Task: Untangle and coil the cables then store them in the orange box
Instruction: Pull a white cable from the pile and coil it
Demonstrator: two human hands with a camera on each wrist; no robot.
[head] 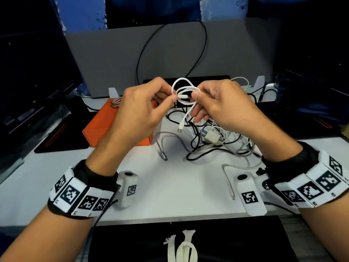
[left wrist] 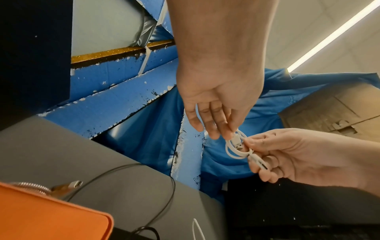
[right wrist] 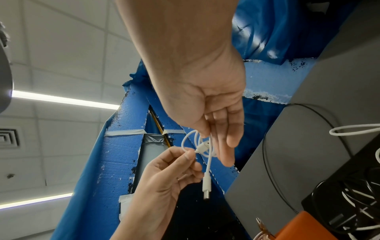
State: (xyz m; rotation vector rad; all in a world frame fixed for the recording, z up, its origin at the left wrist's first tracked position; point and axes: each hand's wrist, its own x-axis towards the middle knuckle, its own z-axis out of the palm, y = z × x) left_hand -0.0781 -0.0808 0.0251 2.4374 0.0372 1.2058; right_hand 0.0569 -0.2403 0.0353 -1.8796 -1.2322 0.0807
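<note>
In the head view, above the white table (head: pixel 170 193): a short white cable (head: pixel 184 91) held up in small loops between left hand (head: pixel 139 112) and right hand (head: pixel 224 108), one plug hanging free below. Judged partway through: a braided silvery cable (head: pixel 116 101) already lying in the orange box (head: pixel 102 127) at the left, the white one nearly coiled but not yet stored, and a tangle of black, white and grey cables (head: pixel 213 142) left on the table just right of the box, with a loose grey lead (head: pixel 166 146) and a thin white lead (head: pixel 229 178) nearby. Both forearms raised, wrists angled inward, thumbs and forefingers meeting at the coil. From the left wrist: left hand (left wrist: pixel 213 104) reaching down, fingertips pinching the top of the white loop (left wrist: pixel 236 146); right hand (left wrist: pixel 292 155) curled round the loop's other side and a connector; corner of the box (left wrist: pixel 51 216) low at the left, braided cable showing at its rim. From the right wrist: right hand (right wrist: pixel 213 110) with thumb and first finger nipping the coil, other fingers extended alongside; left hand (right wrist: pixel 170 172) pinching the strand beside the plug; second connector dangling beneath; box corner (right wrist: pixel 312 227) at the lower right.
</note>
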